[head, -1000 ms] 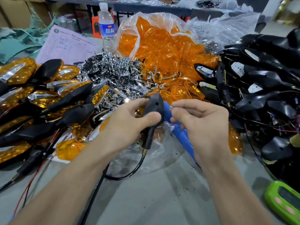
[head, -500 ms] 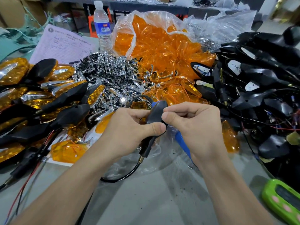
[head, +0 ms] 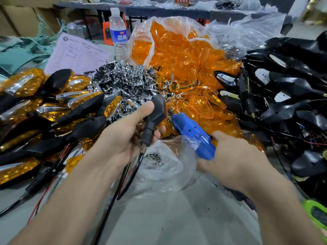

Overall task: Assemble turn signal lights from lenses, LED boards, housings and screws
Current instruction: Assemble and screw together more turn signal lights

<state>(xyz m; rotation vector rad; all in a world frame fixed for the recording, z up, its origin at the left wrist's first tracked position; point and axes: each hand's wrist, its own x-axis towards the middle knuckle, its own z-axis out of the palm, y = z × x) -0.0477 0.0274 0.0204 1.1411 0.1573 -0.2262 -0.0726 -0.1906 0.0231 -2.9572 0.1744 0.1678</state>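
My left hand [head: 127, 131] grips a black turn signal housing [head: 156, 113] by its stalk, back side up, with black and red wires hanging from it. My right hand [head: 228, 156] holds a blue electric screwdriver [head: 191, 133], its tip lying just right of the housing. A clear bag with small screws [head: 154, 157] lies under both hands. Orange lenses [head: 178, 55] fill a plastic bag behind. Chrome reflector parts [head: 127, 82] are heaped at centre left.
Finished amber lights [head: 26, 89] are piled on the left, black wired housings [head: 286, 96] on the right. A water bottle [head: 118, 34] and a printed sheet [head: 77, 55] stand behind. A green device [head: 316, 216] lies at the lower right on the grey table [head: 168, 218].
My right hand left the housing, moved down and right, and took hold of the blue screwdriver. My left hand keeps the housing, tilted more upright.
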